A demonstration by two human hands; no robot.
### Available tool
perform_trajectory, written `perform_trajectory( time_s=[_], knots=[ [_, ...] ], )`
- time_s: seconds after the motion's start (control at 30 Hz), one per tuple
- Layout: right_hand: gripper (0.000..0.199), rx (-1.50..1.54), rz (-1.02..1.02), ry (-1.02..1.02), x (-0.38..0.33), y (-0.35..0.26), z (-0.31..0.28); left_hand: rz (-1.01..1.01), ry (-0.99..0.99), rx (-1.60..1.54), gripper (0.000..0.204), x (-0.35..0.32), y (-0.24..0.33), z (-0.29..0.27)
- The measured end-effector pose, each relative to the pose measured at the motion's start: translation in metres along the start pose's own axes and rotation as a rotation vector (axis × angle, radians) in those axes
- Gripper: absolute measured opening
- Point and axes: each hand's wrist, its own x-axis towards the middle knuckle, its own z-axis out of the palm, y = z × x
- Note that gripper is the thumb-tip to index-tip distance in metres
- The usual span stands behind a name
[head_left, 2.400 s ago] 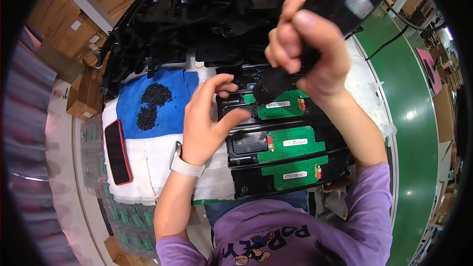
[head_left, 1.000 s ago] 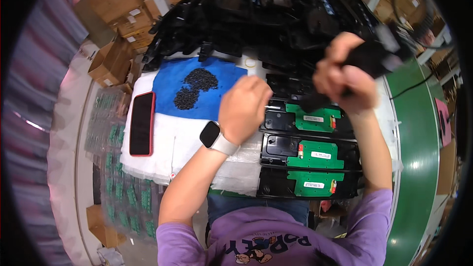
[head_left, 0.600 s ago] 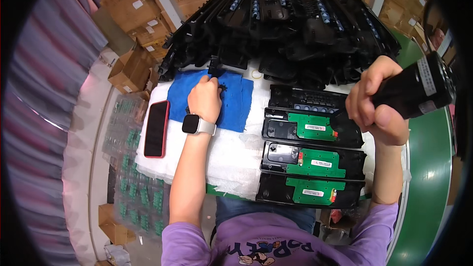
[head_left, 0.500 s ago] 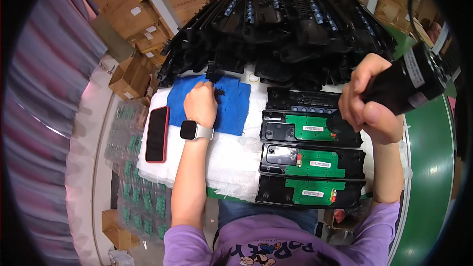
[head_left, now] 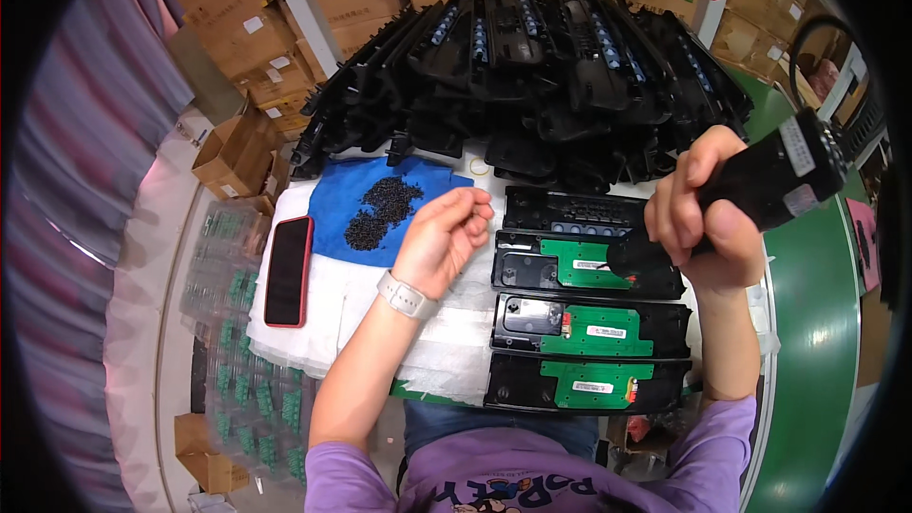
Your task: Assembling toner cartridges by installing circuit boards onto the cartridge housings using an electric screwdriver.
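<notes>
My right hand (head_left: 708, 218) is wrapped around a black electric screwdriver (head_left: 774, 176), its working end pointing down and left over the black plastic panels. Beneath it lies a panel fitted with a green circuit board (head_left: 589, 264). My left hand (head_left: 445, 237) hovers just right of a blue cloth (head_left: 332, 185), palm turned up and fingers curled in. Whatever those fingers hold, if anything, is too small or hidden to make out. On the cloth sit two heaps of tiny black screws (head_left: 375, 218).
Two more panels with green boards (head_left: 613, 331) lie nearer to me, and one without a visible board (head_left: 570, 209) lies farther off. A large stack of black plastic housings (head_left: 532, 76) fills the back. At left are a red-edged phone (head_left: 289, 271) and clear trays of green parts (head_left: 256, 389).
My left hand has left the screws on the cloth, moved right and rolled palm up, uncovering the heaps. My right hand still holds the screwdriver over the panels. The whole view has shifted slightly.
</notes>
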Motion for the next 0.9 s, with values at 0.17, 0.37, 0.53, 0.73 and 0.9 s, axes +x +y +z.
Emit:
perform_trajectory(
  time_s=[0.17,0.37,0.53,0.73,0.9],
  knots=[
    [0.028,0.070,-0.140,-0.037,0.005,-0.005,-0.002,-0.114,-0.125,0.098,0.017,-0.013,-0.011,0.025],
    [0.029,0.192,-0.189,-0.047,0.001,-0.005,0.000,-0.247,-0.329,0.347,0.018,-0.028,-0.016,0.041],
    [0.030,0.181,-0.175,-0.070,-0.003,0.000,0.000,-0.180,-0.316,0.516,0.014,-0.030,-0.019,0.047],
    [0.029,0.172,-0.100,-0.093,-0.002,0.006,0.006,-0.110,-0.281,0.641,0.010,-0.028,-0.016,0.043],
    [0.028,-0.015,0.007,0.020,-0.005,-0.002,0.017,-0.035,-0.323,0.764,0.011,-0.028,-0.016,0.052]
  ],
)
